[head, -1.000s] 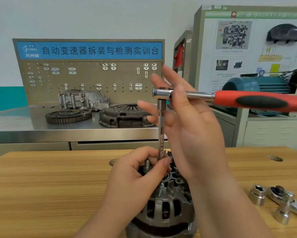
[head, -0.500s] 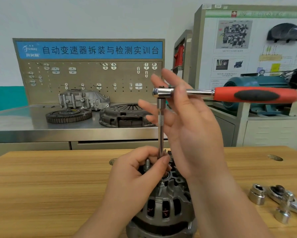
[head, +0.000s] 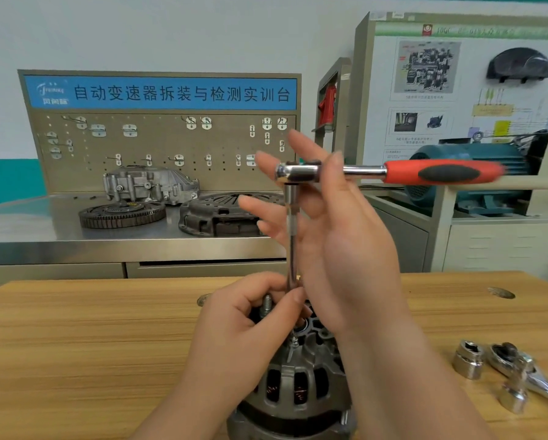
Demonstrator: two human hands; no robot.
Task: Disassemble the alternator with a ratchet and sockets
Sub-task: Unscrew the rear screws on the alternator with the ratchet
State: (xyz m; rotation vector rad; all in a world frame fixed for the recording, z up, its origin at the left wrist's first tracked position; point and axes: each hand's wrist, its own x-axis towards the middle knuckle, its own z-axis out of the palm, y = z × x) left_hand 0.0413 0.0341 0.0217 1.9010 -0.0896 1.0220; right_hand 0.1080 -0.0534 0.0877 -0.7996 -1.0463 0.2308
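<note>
The alternator point(head: 294, 385) stands on end on the wooden table point(head: 76, 344), close to me. A slim extension bar point(head: 291, 236) rises straight up from its top. My left hand point(head: 234, 338) pinches the bar's lower end just above the housing, beside a threaded stud point(head: 266, 304). The ratchet point(head: 444, 173) sits on top of the bar, its red and black handle pointing right and blurred. My right hand point(head: 345, 249) is upright behind the bar. Its thumb and forefinger pinch the ratchet head, and the other fingers are spread straight. The socket on the fastener is hidden by my left hand.
A loose socket point(head: 469, 360), a second ratchet point(head: 532, 373) and another socket point(head: 513, 398) lie at the table's right. Behind the table, a steel bench carries a flywheel point(head: 122, 214), a clutch cover point(head: 221, 214) and a cast housing point(head: 149, 184).
The red handle has swung round on the bar and now looks shorter and slightly higher. Both hands have kept their places.
</note>
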